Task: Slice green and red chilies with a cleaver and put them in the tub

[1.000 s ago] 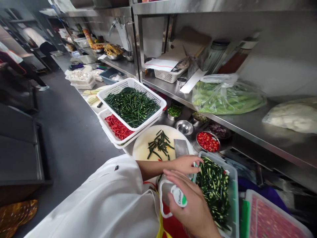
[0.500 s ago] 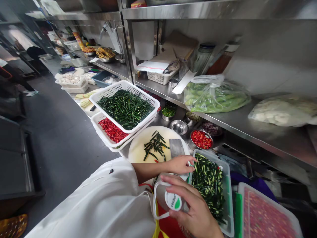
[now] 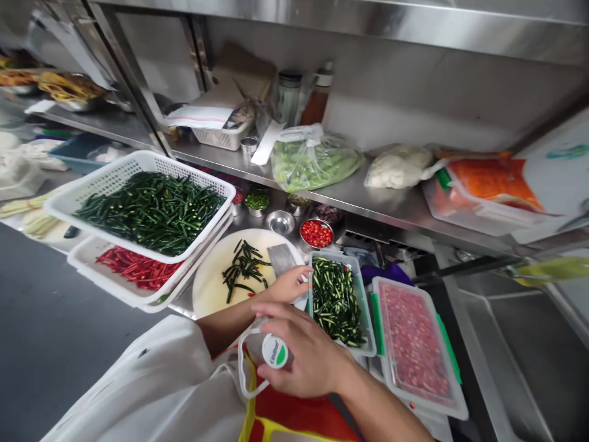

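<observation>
My right hand [image 3: 304,347] is closed around the top of a clear plastic bottle with a white cap [image 3: 275,351] and a white loop handle [image 3: 243,362], seen from above. The bottle's body is mostly hidden. My left hand [image 3: 291,283] reaches to the near-left rim of a clear plastic container [image 3: 367,331] of cut green chillies [image 3: 335,301]. Its fingers are apart at the rim, with nothing visible held in them. Left of it, a round cutting board [image 3: 207,276] bears whole green chillies [image 3: 243,270], and a cleaver [image 3: 280,258] lies at its right edge.
Stacked white baskets hold green chillies [image 3: 151,205] and red chillies [image 3: 138,268] at left. A lidded container of red chopped food [image 3: 414,344] stands at right beside a sink [image 3: 529,350]. Behind are a bowl of cut red chillies [image 3: 316,233] and a steel shelf [image 3: 350,202].
The view has swung to the right, bringing the sink and an orange package into sight. My left hand stays at the container's rim, and my right hand still holds the bottle.
</observation>
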Action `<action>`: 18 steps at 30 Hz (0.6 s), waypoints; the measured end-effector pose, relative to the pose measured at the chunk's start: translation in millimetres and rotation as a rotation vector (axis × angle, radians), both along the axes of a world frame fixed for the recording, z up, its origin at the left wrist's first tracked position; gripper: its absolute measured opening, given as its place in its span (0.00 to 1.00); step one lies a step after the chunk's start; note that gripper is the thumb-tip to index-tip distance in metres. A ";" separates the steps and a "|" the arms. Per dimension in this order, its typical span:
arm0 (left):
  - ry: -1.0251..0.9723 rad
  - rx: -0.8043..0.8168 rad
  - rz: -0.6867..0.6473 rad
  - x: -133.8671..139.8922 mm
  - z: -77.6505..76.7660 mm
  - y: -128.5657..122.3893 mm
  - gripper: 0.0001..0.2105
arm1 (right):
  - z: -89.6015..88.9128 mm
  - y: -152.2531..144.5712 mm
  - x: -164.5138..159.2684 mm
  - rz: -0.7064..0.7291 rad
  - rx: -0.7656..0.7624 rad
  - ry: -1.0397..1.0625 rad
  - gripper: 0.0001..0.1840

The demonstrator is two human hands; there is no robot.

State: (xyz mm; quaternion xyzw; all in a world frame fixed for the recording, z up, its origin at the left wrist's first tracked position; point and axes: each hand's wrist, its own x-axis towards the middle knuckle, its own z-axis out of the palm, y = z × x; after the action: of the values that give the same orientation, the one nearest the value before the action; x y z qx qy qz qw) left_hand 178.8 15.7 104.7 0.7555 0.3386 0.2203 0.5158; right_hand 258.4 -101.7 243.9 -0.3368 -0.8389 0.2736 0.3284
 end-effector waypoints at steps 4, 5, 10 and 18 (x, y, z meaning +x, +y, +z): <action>-0.061 -0.036 0.050 -0.2 -1.6 5.6 0.20 | -2.7 12.5 -11.2 0.043 -0.106 -0.060 0.26; -0.087 -0.045 0.086 -1.3 -0.3 9.1 0.20 | -4.6 15.1 -13.5 0.016 -0.124 -0.031 0.20; -0.295 -0.127 0.410 -25.9 12.1 39.1 0.19 | -10.0 29.8 0.9 -0.330 -0.201 0.229 0.08; -0.471 -0.211 0.851 -107.0 18.4 59.0 0.20 | 61.3 56.2 111.1 -1.033 0.119 0.761 0.13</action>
State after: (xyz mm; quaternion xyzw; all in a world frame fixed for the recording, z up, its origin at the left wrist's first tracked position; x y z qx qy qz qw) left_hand 71.7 74.7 123.1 0.4237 0.5115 0.5405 0.5165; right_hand 369.5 -45.5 305.3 -0.5579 -0.4072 0.1337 0.7107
